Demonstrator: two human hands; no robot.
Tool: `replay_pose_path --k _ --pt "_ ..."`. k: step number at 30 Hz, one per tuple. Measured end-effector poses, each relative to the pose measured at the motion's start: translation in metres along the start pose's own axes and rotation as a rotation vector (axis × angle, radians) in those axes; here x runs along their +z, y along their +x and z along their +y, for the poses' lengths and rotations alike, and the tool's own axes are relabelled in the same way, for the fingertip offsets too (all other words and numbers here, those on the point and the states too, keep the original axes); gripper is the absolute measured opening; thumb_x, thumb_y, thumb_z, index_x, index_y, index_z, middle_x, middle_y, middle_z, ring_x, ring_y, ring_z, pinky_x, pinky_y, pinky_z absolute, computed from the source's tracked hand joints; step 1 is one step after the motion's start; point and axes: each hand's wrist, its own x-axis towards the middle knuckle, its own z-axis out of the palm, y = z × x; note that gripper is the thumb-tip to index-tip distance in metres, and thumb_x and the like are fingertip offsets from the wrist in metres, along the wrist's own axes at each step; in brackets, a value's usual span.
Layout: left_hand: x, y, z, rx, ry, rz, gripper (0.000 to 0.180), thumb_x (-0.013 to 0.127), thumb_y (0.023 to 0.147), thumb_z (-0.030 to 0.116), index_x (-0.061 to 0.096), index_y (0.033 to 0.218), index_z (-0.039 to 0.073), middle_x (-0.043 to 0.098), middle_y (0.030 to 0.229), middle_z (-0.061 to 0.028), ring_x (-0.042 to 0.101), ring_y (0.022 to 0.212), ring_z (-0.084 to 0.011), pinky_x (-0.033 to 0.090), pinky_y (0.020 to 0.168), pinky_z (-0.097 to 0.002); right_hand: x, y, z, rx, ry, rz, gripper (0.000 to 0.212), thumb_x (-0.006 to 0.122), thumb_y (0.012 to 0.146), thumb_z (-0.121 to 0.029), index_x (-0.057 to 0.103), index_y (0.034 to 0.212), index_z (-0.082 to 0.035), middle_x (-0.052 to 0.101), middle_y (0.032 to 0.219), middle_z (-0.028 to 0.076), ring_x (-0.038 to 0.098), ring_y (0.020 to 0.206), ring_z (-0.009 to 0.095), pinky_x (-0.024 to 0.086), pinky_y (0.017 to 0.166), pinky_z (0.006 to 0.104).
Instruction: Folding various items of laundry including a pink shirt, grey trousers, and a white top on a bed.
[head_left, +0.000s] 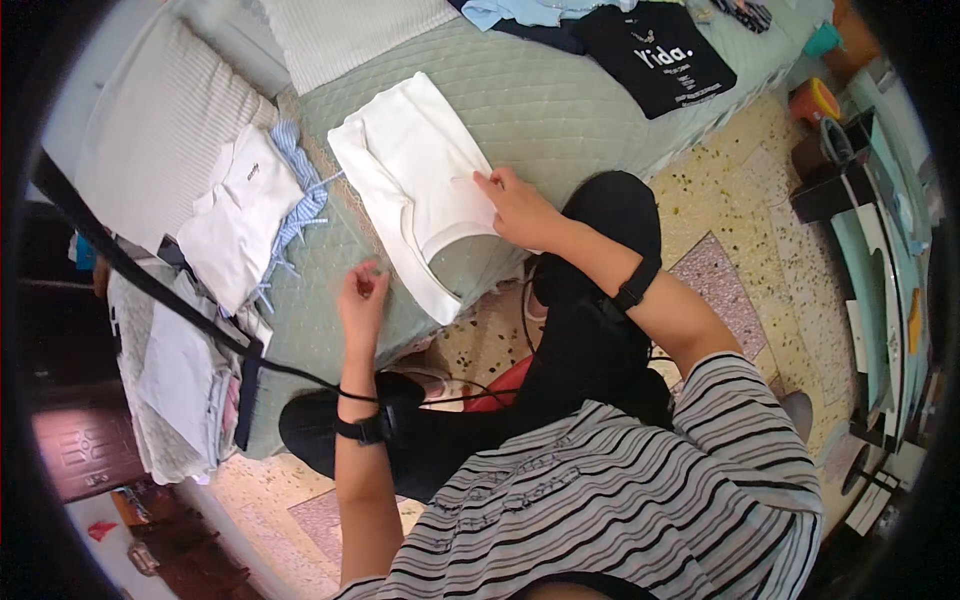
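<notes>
Fingers on the left hand look loosely curled and not gripping anything, hovering just off the lower left edge of the white garment, which lies flat on the green quilted bed. Going left to right: way over on the left there's a stack of folded clothes at the bed's edge, then a folded white top sitting on a blue striped piece, well apart from the work. Then comes the garment itself, partly folded, long side running up the bed. The right hand presses flat on its right side with fingers spread, pinning the cloth, not pinching it.

To do this fold well, I'd say keep that right palm down as an anchor, bring the left hand in to smooth the cloth toward the free edge, and line up the hems before creasing. Quilting grabs fabric a bit, so lifting beats dragging. A black printed shirt lies further up on the right, out of the way.
</notes>
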Motion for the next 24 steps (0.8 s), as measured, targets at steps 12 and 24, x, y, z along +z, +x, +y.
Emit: replay_pose_path --k 12,24 --pt "0.030 -0.061 0.017 0.138 0.212 0.135 0.034 0.061 0.074 0.002 0.053 0.106 0.002 0.057 0.092 -0.0118 0.056 0.083 -0.0239 0.047 0.073 -0.0348 -0.024 -0.062 -0.042 0.197 -0.137 0.018 0.048 0.065 0.074 -0.010 0.040 0.114 -0.003 0.059 0.089 0.019 0.059 0.086 0.035 0.046 0.074 0.0401" --pt "0.016 -0.060 0.024 0.701 0.645 0.026 0.060 0.053 0.065 -0.005 0.047 0.123 0.006 0.044 0.130 -0.0112 0.040 0.120 -0.0317 0.031 0.100 -0.0433 -0.037 -0.030 -0.010 -0.438 -0.260 0.078 0.032 0.055 0.077 -0.002 0.054 0.108 -0.006 0.055 0.114 0.015 0.054 0.100 0.033 0.044 0.083 0.0409"
